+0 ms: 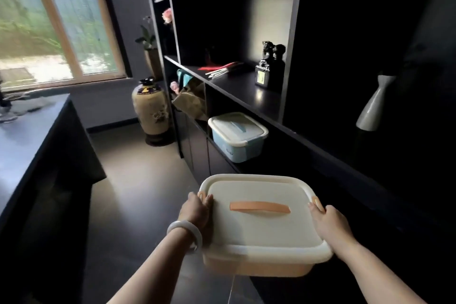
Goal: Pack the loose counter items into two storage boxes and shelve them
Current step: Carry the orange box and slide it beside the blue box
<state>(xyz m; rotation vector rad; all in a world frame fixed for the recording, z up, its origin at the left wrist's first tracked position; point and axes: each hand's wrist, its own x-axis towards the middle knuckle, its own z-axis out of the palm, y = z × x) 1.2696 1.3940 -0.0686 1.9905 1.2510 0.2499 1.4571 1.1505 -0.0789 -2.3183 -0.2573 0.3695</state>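
**A:** Head view first. Where is the box, and how do you have it?

**B:** You hold the cream-lidded, pale-orange plastic storage box point(261, 219) in the air before the black open shelf unit point(293, 32). Its lid is on. Your left hand point(197, 210) clamps the left rim with the thumb on the lid. Your right hand point(329, 223) clamps the right rim.

**A:** Which step is that?

**B:** Shelving the second box, I judge. The pale-blue plastic storage box with a white lid point(238, 137) sits closed on the low shelf point(259, 168). The dark worktop point(27, 140) lies well apart on your left.

**A:** And next?

**B:** Keep the box level, carry it forward and slide it in beside the blue one. The bay is dark, so I cannot tell how much room it has.
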